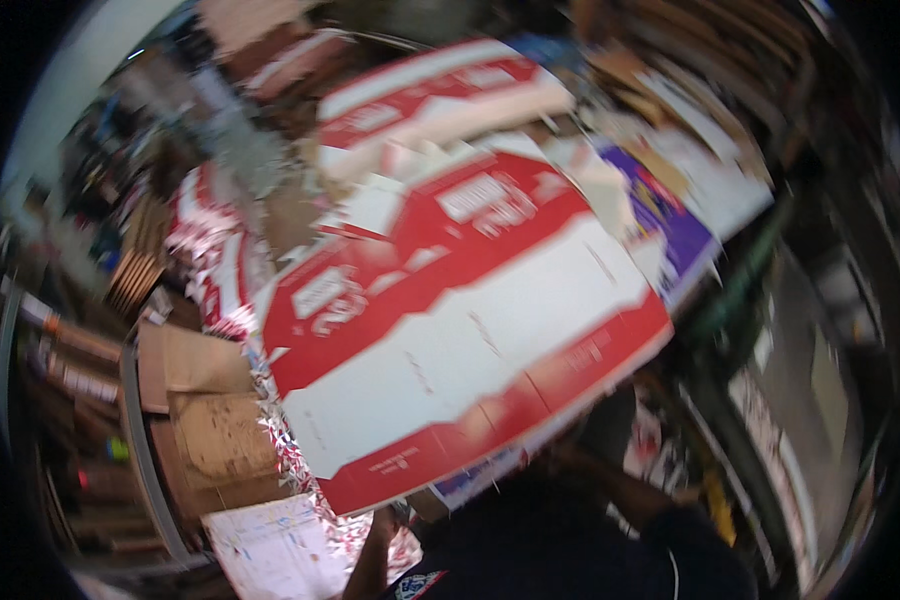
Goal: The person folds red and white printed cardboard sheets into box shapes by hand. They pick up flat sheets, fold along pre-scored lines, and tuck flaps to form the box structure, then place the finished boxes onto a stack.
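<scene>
Carton sheet (470,330) right of cardboard pieces (225,435)

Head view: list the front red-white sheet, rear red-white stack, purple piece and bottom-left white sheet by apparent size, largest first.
1. Front red-white sheet
2. Rear red-white stack
3. Purple piece and bottom-left white sheet: too alike to rank
</scene>
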Action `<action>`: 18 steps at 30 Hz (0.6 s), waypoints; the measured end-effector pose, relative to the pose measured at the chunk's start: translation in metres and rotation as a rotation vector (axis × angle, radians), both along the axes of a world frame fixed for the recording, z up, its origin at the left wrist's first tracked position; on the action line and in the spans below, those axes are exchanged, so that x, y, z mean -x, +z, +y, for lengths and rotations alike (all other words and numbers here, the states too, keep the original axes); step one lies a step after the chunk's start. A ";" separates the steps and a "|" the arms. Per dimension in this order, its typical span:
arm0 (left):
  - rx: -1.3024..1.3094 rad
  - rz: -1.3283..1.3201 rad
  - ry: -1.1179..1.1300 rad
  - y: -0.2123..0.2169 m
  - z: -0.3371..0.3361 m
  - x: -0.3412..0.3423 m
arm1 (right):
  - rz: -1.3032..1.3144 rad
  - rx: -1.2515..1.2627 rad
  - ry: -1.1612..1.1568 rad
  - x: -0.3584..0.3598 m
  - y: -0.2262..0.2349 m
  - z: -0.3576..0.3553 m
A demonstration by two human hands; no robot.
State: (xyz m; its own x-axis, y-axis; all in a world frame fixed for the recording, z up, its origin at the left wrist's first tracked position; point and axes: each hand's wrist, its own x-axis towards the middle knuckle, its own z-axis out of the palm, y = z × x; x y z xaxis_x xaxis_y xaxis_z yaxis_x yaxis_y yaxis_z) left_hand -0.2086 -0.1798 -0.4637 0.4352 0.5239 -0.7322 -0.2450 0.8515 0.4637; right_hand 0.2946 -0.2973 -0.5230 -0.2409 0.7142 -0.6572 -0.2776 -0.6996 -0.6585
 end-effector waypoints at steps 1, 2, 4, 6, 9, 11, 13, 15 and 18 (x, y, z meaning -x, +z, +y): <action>0.034 0.306 0.041 -0.018 -0.003 -0.023 | -0.092 0.027 -0.042 -0.001 -0.034 0.004; 0.044 0.362 0.097 -0.030 0.000 -0.018 | -0.241 0.170 -0.156 0.007 -0.022 0.026; 0.080 0.402 0.112 -0.056 -0.008 -0.009 | -0.664 -0.281 0.050 0.004 0.001 0.029; 0.139 0.412 0.066 -0.070 -0.005 0.000 | -0.912 -0.374 0.285 0.012 0.001 0.025; 0.168 0.389 0.036 -0.082 -0.003 0.001 | -0.964 -0.413 0.391 0.010 -0.007 0.024; 0.068 0.270 -0.075 -0.073 -0.007 -0.010 | -0.869 -0.411 0.200 0.005 0.007 0.019; 0.105 0.386 -0.021 -0.046 -0.015 -0.023 | -0.848 -0.441 0.250 0.011 0.021 0.017; 0.089 0.345 -0.010 -0.039 -0.014 -0.005 | -0.830 -0.414 0.325 0.028 0.038 0.026; 0.084 0.289 0.022 -0.011 -0.011 0.000 | -0.877 -0.365 0.308 0.060 0.034 0.042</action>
State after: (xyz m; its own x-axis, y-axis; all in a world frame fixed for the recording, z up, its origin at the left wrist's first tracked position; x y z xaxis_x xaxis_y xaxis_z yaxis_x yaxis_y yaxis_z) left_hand -0.2088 -0.1905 -0.4744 0.1919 0.4632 -0.8652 -0.1318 0.8858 0.4450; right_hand 0.2349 -0.2551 -0.4891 0.0159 0.8958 -0.4441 0.5693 -0.3733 -0.7325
